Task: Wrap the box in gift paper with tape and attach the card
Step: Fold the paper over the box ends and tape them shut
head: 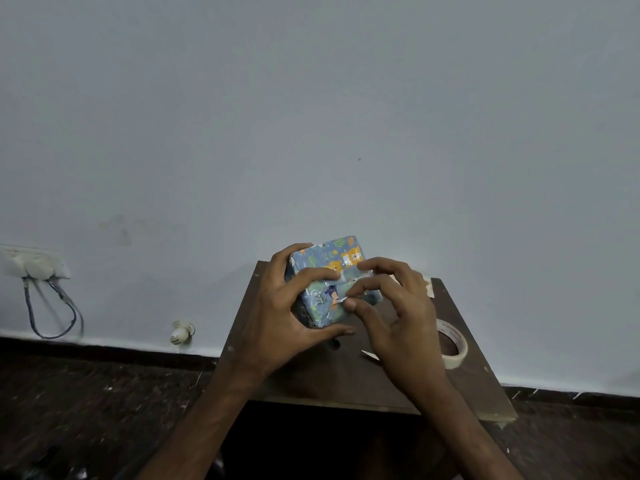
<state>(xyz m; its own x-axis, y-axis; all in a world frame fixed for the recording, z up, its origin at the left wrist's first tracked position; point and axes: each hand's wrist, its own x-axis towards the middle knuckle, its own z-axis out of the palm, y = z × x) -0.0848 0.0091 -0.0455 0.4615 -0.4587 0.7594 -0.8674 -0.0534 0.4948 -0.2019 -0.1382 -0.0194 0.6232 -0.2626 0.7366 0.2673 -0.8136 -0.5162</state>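
- Your left grip [277, 317] is wrapped round the box [341, 254] and holds it tilted, clear of the small brown table [346, 382], with the fingers over the far-left end and the thumb under the near edge.
- Your right grip [398, 313] pinches a small pale edge of the gift paper [320, 304] on the face turned toward you, thumb and forefinger closed on it and the other fingers spread loose.
- You look to be late in the wrapping step, closing and sealing a last flap; I see nothing I can call a card fixed to the box.
- The next move likely calls for that flap to be pulled flat and pressed down while your left grip keeps the box from turning, then for a fresh strip from the tape roll [458, 359], which lies flat on the table just beside your right wrist.
- The paper is blue with orange and green cartoon prints, creased and glossy where clear tape catches the light; it should slip and wrinkle easily.
- A dark strip shows at the near-left corner; whether it is bare box I cannot tell.
- The roll is a pale ring with a printed core.
- 1 small white scrap [370, 355] lies on the table near your right grip; it is too small to identify.
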